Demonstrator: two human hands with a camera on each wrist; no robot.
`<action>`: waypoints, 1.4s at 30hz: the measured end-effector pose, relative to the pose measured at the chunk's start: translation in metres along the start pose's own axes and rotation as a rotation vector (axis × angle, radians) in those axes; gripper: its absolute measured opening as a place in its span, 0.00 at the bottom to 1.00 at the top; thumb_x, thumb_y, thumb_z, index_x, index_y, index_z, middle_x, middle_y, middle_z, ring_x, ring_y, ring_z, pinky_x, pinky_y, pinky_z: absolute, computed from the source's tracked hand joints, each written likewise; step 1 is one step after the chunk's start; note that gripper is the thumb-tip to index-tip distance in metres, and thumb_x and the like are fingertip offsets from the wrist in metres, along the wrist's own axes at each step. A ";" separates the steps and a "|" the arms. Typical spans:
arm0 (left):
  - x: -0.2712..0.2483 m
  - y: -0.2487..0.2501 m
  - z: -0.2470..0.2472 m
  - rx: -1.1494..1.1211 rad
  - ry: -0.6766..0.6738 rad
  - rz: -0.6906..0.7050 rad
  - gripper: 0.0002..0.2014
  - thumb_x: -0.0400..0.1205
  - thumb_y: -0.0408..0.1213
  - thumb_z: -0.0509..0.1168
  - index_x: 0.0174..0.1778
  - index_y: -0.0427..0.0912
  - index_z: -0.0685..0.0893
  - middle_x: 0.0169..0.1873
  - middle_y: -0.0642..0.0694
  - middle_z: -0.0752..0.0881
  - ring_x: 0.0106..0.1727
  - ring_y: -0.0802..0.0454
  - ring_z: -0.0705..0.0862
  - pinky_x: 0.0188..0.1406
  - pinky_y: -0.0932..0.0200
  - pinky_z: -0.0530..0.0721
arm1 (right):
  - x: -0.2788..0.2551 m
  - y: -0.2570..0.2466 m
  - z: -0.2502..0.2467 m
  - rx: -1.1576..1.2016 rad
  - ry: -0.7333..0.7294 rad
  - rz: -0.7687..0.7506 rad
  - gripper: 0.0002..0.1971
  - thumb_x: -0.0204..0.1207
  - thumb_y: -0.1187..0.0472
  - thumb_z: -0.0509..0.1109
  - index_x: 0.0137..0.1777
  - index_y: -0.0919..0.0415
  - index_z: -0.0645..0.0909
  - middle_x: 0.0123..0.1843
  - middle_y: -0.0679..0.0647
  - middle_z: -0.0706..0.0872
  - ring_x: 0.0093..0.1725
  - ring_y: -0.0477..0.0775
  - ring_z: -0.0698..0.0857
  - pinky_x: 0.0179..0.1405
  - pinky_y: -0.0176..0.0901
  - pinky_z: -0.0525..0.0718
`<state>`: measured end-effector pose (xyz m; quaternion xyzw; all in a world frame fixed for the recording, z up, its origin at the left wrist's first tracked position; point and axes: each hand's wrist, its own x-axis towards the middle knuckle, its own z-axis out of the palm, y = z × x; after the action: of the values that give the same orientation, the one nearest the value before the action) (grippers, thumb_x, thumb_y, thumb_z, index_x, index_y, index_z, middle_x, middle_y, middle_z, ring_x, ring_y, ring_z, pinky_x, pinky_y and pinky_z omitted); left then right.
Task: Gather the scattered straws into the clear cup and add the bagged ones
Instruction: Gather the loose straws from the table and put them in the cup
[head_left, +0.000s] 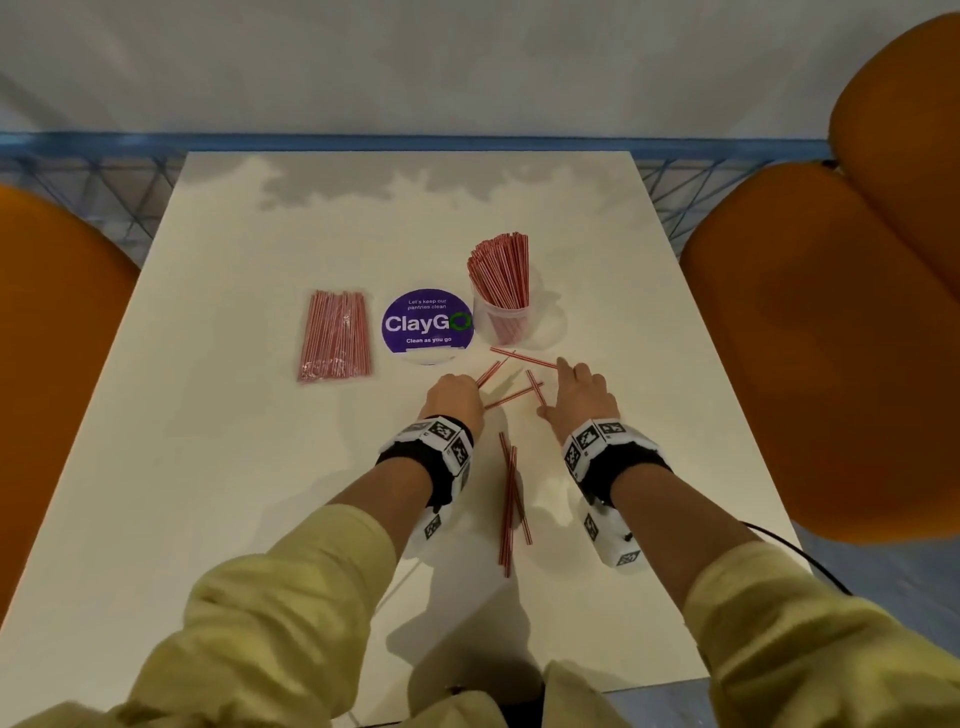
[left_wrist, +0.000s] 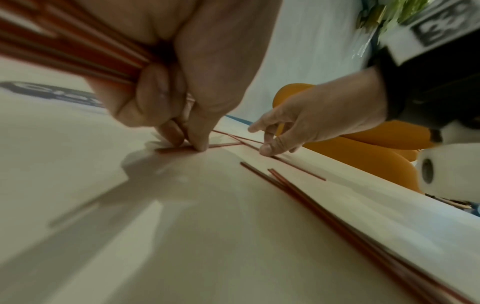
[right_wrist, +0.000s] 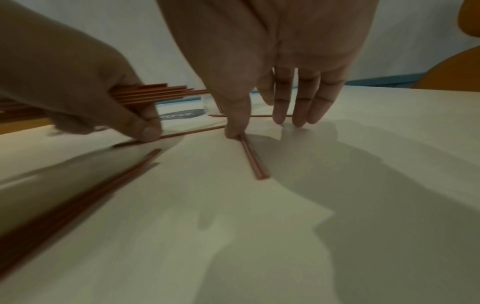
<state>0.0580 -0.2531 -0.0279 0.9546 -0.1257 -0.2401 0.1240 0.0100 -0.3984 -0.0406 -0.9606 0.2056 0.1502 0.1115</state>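
A clear cup (head_left: 501, 312) packed with red-striped straws stands mid-table. The bagged straws (head_left: 335, 335) lie flat to its left. My left hand (head_left: 454, 395) grips a bundle of straws (left_wrist: 64, 47) in its palm, and its thumb and fingertip pinch at a loose straw (head_left: 511, 397) on the table. My right hand (head_left: 563, 387) is beside it with fingers straight, tips on the table. Its thumb presses on a pair of straws (right_wrist: 253, 158). One more straw (head_left: 522, 358) lies just past the fingers. Several others (head_left: 511, 499) lie between my wrists.
A round purple ClayGo sticker (head_left: 427, 325) sits on the white table (head_left: 208, 467) between bag and cup. Orange chairs (head_left: 810, 338) flank the table on both sides. A blue mesh rail (head_left: 415, 143) runs behind the far edge.
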 end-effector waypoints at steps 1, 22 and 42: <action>-0.001 -0.005 -0.001 0.027 -0.017 -0.016 0.13 0.82 0.32 0.60 0.59 0.33 0.82 0.59 0.36 0.84 0.60 0.39 0.84 0.58 0.53 0.82 | 0.002 0.001 -0.002 -0.011 -0.006 0.006 0.33 0.78 0.51 0.66 0.79 0.60 0.58 0.73 0.59 0.69 0.72 0.61 0.70 0.66 0.53 0.73; -0.050 -0.035 0.000 -0.645 -0.280 -0.081 0.16 0.85 0.32 0.50 0.69 0.35 0.69 0.42 0.44 0.87 0.36 0.52 0.81 0.30 0.62 0.77 | -0.039 -0.028 0.020 -0.163 -0.006 0.058 0.13 0.80 0.70 0.54 0.61 0.70 0.75 0.62 0.64 0.80 0.63 0.63 0.79 0.61 0.54 0.76; -0.061 -0.035 0.012 -0.881 0.037 -0.089 0.18 0.88 0.46 0.47 0.46 0.39 0.76 0.34 0.38 0.82 0.36 0.38 0.81 0.40 0.51 0.80 | -0.060 -0.033 0.004 0.335 -0.005 0.167 0.27 0.78 0.52 0.66 0.70 0.70 0.67 0.70 0.64 0.73 0.70 0.64 0.73 0.68 0.49 0.71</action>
<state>0.0063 -0.2047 -0.0229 0.8192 0.0319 -0.2587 0.5108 -0.0292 -0.3466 -0.0194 -0.9078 0.3066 0.1247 0.2577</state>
